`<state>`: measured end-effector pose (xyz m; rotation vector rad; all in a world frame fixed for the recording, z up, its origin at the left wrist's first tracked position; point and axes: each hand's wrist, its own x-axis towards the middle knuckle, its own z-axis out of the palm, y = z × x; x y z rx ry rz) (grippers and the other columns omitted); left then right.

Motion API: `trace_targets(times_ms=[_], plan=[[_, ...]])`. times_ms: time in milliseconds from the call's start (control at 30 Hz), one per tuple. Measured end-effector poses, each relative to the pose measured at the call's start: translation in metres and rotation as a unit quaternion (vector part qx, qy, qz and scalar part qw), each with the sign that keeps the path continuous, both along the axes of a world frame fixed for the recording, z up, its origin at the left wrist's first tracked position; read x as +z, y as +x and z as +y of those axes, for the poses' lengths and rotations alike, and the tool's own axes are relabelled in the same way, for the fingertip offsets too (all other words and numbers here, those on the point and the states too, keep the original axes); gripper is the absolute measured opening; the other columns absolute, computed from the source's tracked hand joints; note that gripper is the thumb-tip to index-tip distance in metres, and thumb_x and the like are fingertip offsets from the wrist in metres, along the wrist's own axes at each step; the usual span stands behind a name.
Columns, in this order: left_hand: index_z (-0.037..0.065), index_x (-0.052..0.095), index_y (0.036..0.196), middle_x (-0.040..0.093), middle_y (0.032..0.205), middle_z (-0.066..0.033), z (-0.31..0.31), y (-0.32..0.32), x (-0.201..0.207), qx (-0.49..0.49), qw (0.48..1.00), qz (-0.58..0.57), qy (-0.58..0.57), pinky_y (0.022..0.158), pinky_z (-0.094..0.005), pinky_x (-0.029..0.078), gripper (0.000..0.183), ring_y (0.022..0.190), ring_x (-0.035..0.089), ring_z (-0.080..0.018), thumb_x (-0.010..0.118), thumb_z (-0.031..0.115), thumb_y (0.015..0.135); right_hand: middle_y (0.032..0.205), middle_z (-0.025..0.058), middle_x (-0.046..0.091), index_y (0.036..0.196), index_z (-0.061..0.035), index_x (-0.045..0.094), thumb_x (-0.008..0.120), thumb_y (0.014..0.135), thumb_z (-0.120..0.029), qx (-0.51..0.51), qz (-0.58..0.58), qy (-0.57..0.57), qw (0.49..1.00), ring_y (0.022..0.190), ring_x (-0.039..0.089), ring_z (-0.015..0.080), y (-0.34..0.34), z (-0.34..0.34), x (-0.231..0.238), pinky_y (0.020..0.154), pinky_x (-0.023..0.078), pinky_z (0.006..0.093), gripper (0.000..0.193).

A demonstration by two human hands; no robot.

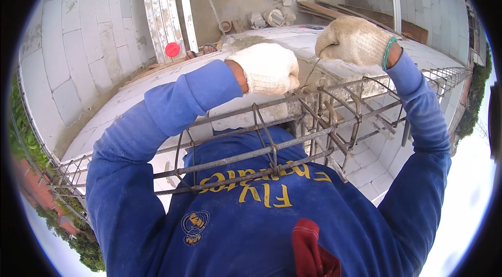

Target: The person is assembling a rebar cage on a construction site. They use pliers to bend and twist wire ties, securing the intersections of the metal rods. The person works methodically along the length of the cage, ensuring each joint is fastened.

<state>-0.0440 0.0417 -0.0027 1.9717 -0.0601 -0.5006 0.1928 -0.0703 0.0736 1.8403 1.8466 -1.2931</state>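
Head view is showing both gloved hands working at a joint of the rebar cage (pixel 272 149), whose long axis is running left to right across the block wall (pixel 157 89). The left hand (pixel 267 68) is clenching right at the joint, nearer, while the right hand (pixel 354 41) is gripping a thin tie wire (pixel 312 71) slanting down-left toward it; open room is lying above the wall top

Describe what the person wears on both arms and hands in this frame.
Both arms are in long blue fabric sleeves, creased at the elbows. The left hand and right hand each wear a cream knitted work glove covering the fingers. The right glove's cuff has a green trimmed edge; the left cuff's trim cannot be seen.
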Motion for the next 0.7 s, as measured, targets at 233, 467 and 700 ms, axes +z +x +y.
trace_targets(times_ms=[233,467,700], plan=[[0.009,0.081,0.11,0.078,0.11,-0.0165,-0.019,-0.043,0.036,0.039,0.998,-0.046,0.023,0.095,-0.0481,0.059,0.029,0.107,0.074,-0.0378,0.071,0.031,0.094,0.108,0.0123,0.08,0.105,-0.0122,0.086,0.074,0.092,-0.032,-0.031,0.023,-0.074,0.997,0.105,0.074,0.0348,0.023,0.013,-0.015,0.096,0.057,0.0481,0.027],[0.006,0.079,0.105,0.078,0.102,-0.0166,-0.013,-0.033,0.029,0.041,0.991,0.101,-0.079,0.087,-0.0455,0.059,0.034,0.097,0.075,-0.0366,0.078,0.036,0.089,0.1,0.0133,0.081,0.103,-0.0116,0.086,0.072,0.091,-0.03,-0.01,-0.04,0.012,0.999,0.098,0.076,0.0357,0.004,-0.001,0.035,0.094,0.059,0.0467,0.026],[0.005,0.077,0.109,0.078,0.099,-0.0171,-0.017,-0.039,0.01,0.11,0.984,0.069,-0.123,0.087,-0.0441,0.058,0.037,0.095,0.075,-0.0337,0.08,0.036,0.088,0.101,0.0145,0.081,0.103,-0.0095,0.086,0.072,0.091,-0.025,-0.019,-0.019,-0.011,1.0,0.098,0.075,0.0374,0.0,-0.006,0.023,0.093,0.059,0.047,0.024]])
